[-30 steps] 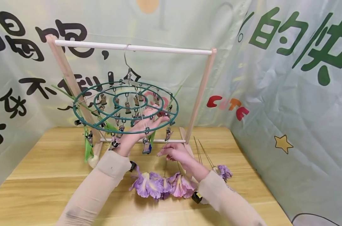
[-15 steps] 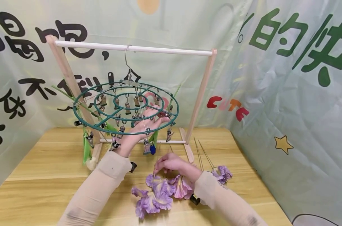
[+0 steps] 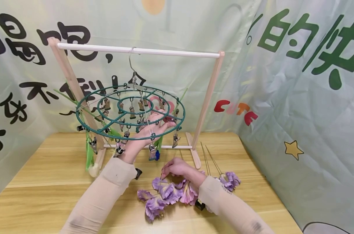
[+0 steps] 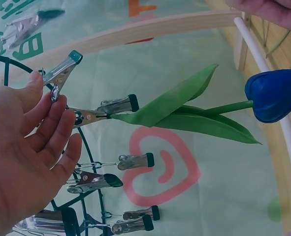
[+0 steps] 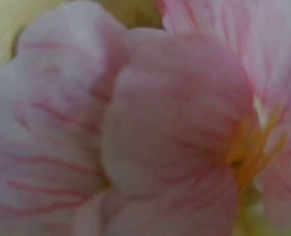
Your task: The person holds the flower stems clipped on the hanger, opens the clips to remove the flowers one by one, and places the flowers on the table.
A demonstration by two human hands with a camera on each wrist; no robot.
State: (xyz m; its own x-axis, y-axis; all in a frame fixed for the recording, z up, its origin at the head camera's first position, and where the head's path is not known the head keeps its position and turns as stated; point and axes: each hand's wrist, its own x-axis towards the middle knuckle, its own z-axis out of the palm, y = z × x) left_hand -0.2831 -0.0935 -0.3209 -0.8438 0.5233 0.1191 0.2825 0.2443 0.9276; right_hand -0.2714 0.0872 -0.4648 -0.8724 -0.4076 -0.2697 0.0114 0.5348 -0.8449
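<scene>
Under the green round clip hanger (image 3: 112, 121), my left hand (image 3: 145, 131) reaches up among the clips. In the left wrist view its thumb and fingertips pinch a metal clip (image 4: 61, 73). Just beside it, another clip grips the stem of a blue tulip (image 4: 275, 96), which hangs flower down. My right hand (image 3: 178, 168), low over the table, pinches the thin stem of a purple ruffled flower (image 3: 169, 193) close above its petals. A pink flower (image 3: 188, 193) lies under that wrist; pink petals (image 5: 175, 118) fill the right wrist view, blurred, and hide the fingers there.
The hanger hooks onto the white bar (image 3: 177, 53) of a wooden stand (image 3: 207, 97). At left a white flower (image 3: 93, 170) hangs head down near the stand's foot. Another purple flower (image 3: 231, 181) lies at right, its wire stem pointing back. Printed curtains close off the back and sides.
My right hand has come down and towards me from near the stand's right foot, taking hold of a purple flower and shifting the blooms. My left hand stays at the clip.
</scene>
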